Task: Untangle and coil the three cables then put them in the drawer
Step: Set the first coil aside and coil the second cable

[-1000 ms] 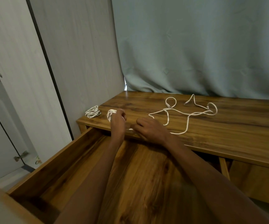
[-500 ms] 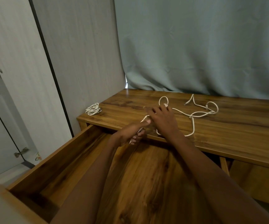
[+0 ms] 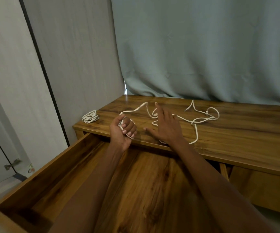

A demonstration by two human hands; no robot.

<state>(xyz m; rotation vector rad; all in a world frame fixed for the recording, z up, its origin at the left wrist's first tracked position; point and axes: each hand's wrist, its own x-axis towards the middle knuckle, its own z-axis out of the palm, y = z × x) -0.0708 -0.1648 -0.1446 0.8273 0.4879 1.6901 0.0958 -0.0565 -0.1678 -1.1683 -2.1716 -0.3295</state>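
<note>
Left hand (image 3: 122, 132): fingers curled round several white turns of a cable (image 3: 152, 115), held above the front edge of the desk (image 3: 236, 140). Right hand (image 3: 165, 126): fingers straight and spread over the same cable's loose length, holding nothing. Loose cable: sprawled in loops across the desk top toward the right. Coiled cable (image 3: 90, 116): lying at the desk's left rear corner. Drawer (image 3: 55, 175): pulled out beneath both forearms.
</note>
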